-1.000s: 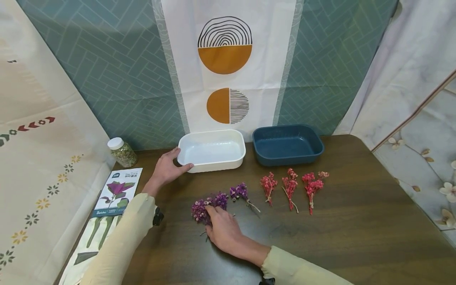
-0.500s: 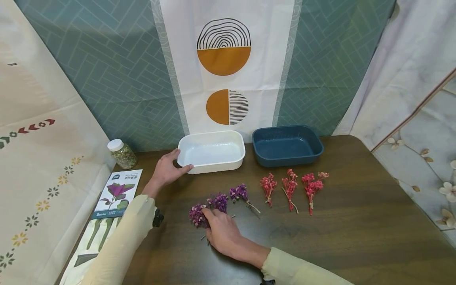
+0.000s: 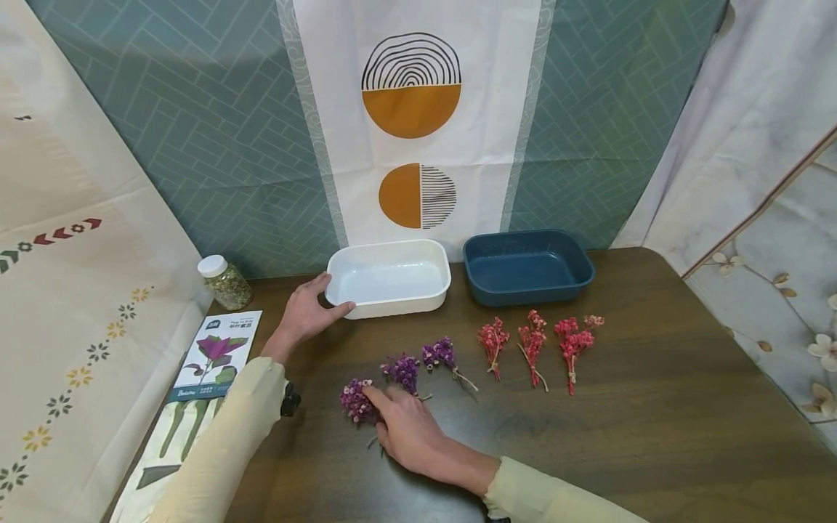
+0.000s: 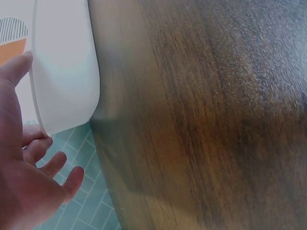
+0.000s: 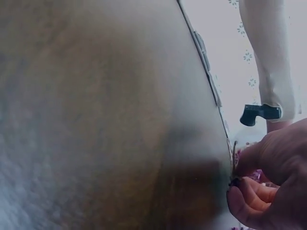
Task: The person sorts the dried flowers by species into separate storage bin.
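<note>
My left hand [image 3: 304, 312] holds the left end of a white rectangular baking dish [image 3: 395, 309], its thumb at the front rim and a finger at the side. In the left wrist view the thumb lies along the rim of the dish [image 4: 67, 72] while other fingers hang free. My right hand [image 3: 413, 434] pinches a bunch of purple dried flowers [image 3: 357, 401] by its stems, low over the table. Part of those stems is hidden by the hand. Just beyond it lie two more purple bunches, one near [image 3: 400, 372] and one farther right [image 3: 441, 354].
Red dried-flower bunches [image 3: 532, 338] lie in a row at right. Behind them a blue baking dish [image 3: 530, 294] stands beside the white one. Along the left edge are a lidded jar [image 3: 229, 285], a flower-printed packet [image 3: 214, 354] and white-green gloves [image 3: 166, 443] on the brown table [image 3: 621, 436].
My right hand has drawn the pinched purple bunch slightly left, so a gap shows between it and the second bunch. My left hand stays on the white dish.
</note>
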A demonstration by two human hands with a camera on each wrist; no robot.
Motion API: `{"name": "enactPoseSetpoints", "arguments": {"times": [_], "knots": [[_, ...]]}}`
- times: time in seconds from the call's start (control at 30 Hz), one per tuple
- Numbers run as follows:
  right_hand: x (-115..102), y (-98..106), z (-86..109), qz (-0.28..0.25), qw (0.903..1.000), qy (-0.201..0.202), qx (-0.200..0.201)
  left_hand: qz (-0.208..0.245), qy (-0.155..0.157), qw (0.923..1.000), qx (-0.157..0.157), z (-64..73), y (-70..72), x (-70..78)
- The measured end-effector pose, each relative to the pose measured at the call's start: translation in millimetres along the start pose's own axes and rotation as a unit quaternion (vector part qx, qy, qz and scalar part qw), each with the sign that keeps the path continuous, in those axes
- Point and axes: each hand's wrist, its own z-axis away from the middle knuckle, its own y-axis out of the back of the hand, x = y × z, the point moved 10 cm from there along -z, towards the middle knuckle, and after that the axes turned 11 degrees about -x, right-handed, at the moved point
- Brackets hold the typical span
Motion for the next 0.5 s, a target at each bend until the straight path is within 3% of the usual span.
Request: {"name": "enactPoseSetpoints", "arguments": {"times": [0.2,0.5], "knots": [[-0.3,3.9,0.5,-0.036,0.9992,0.001,-0.016,-0.003,-0.005,1.0,0.003,0.0,0.5,0.2],[-2.8,28.8,3.3,-0.072,0.9963,0.041,0.021,-0.006,-0.008,0.9999,0.004,-0.8,0.6,2.0]]}}
